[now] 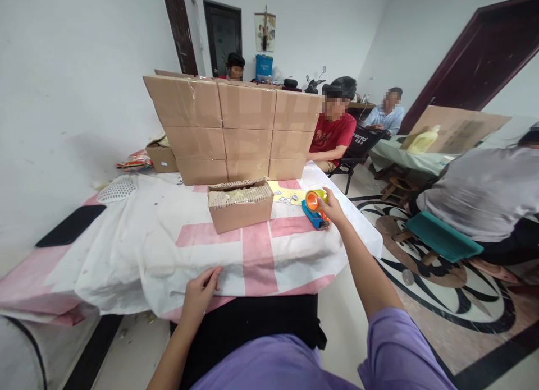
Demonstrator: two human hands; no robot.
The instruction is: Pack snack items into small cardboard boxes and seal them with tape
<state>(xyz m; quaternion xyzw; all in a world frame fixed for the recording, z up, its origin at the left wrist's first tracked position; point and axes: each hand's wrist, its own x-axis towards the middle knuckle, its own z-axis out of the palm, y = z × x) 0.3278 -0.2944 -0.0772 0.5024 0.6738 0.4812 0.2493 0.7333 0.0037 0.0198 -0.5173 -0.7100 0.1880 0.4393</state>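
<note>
At the right side of the table, my right hand (332,206) is closed on a tape dispenser (311,210) with a blue body and a yellow roll on an orange hub. My left hand (204,288) rests at the table's front edge, fingers curled together, with nothing visible in it. Between and beyond my hands stands a small cardboard box (242,215), its top edges ragged and something pale inside, too unclear to name. A yellow sheet with small drawings (290,196) lies between this box and the dispenser.
Behind the small box rises a wall of taped cardboard boxes (247,129). A black flat pad (71,225), a white perforated piece (118,188) and another carton (162,156) are on the left. A person in red (337,129) sits beyond the table; others sit farther right.
</note>
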